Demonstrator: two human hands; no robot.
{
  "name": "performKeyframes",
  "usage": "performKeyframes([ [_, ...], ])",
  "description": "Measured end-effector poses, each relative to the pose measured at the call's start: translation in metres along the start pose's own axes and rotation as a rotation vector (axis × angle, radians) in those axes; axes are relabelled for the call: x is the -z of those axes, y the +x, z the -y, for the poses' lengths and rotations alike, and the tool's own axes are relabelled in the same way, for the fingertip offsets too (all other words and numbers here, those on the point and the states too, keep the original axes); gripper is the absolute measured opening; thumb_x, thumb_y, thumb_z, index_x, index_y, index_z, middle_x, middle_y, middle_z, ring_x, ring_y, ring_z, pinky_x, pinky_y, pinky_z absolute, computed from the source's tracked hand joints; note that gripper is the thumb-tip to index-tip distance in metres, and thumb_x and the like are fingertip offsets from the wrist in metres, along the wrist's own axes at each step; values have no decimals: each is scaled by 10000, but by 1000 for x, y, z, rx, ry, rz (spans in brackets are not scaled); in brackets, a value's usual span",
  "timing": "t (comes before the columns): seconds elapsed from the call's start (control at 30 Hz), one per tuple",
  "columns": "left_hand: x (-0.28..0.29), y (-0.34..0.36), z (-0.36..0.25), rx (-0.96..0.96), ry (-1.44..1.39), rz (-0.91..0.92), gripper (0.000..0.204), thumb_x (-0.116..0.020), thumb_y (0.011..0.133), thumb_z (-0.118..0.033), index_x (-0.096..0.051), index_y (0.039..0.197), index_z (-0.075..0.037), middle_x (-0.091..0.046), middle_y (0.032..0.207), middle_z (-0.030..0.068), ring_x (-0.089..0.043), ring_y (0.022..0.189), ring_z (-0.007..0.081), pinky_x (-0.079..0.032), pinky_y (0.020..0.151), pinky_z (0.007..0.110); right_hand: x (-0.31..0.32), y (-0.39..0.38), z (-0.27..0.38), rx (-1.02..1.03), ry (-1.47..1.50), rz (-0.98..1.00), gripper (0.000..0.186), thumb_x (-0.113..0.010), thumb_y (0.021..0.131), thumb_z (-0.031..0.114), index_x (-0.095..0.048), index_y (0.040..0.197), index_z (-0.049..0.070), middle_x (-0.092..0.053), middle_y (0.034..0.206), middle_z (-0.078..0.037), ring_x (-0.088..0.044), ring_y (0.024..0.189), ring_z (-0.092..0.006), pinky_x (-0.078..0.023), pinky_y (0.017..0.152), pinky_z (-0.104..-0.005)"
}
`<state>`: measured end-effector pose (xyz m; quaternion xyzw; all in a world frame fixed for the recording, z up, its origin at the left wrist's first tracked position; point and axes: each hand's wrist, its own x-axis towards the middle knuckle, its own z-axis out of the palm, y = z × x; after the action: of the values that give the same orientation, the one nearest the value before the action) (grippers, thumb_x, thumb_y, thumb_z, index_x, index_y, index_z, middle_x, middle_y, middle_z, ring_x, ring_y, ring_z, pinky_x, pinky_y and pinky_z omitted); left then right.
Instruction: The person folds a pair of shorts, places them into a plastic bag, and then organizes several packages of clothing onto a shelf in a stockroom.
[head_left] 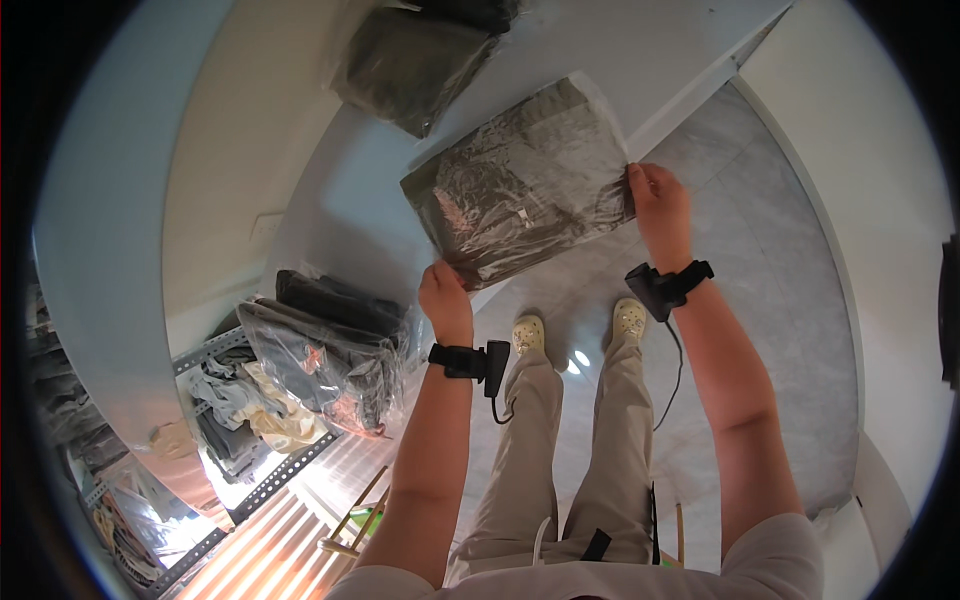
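A dark folded garment in a clear plastic bag (540, 165) is stretched between my two hands, partly over the table's edge. My left hand (445, 298) pinches its near left corner. At the right side, my right hand (658, 205) grips the bag's edge between thumb and fingers. A small pinkish print shows through the plastic near the left end, and the film is wrinkled and shiny. Black straps with small box-shaped devices sit on both my wrists, each trailing a cable.
Another bagged dark garment (415, 70) lies farther back on the grey table (350, 190). At the left is a stack of bagged dark clothes (325, 350), beside a metal rack holding loose grey and cream clothes (250, 410). A white wall or panel (860, 150) stands at the right.
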<state>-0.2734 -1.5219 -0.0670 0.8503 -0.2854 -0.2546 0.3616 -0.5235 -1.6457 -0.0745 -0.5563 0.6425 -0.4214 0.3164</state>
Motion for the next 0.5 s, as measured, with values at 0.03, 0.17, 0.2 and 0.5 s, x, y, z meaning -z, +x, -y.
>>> performKeyframes([
  [0.03, 3, 1, 1, -1, 4, -2, 322, -446, 892, -211, -492, 658, 4, -512, 607, 72, -460, 572, 158, -373, 561, 314, 0, -3, 6, -222, 3, 116, 238, -600, 854, 189, -569, 717, -4, -514, 590, -122, -429, 484, -225, -377, 492, -325],
  [0.17, 5, 7, 7, 169, -141, 28, 277, -454, 896, -240, -515, 764, -5, -554, 735, 94, -483, 646, 177, -381, 606, 318, 2, -6, 7, -253, -1, 135, 142, -594, 854, 144, -549, 862, 10, -522, 617, -91, -474, 524, -177, -396, 509, -304],
  [0.2, 6, 9, 9, 244, -182, 41, 269, -458, 904, -259, -538, 852, -8, -567, 824, 107, -506, 721, 185, -395, 657, 318, 0, -6, 7, -349, 192, 148, 143, -582, 859, 130, -532, 935, 20, -523, 639, -71, -482, 549, -150, -401, 516, -291],
  [0.5, 6, -97, -13, 401, -737, -81, 408, -487, 934, -337, -400, 1213, -53, -463, 1100, 66, -461, 1026, 197, -335, 952, 342, -6, -61, 25, -463, 429, 140, 254, -466, 885, 26, -435, 1136, 57, -538, 739, -46, -485, 629, -91, -395, 546, -239],
])
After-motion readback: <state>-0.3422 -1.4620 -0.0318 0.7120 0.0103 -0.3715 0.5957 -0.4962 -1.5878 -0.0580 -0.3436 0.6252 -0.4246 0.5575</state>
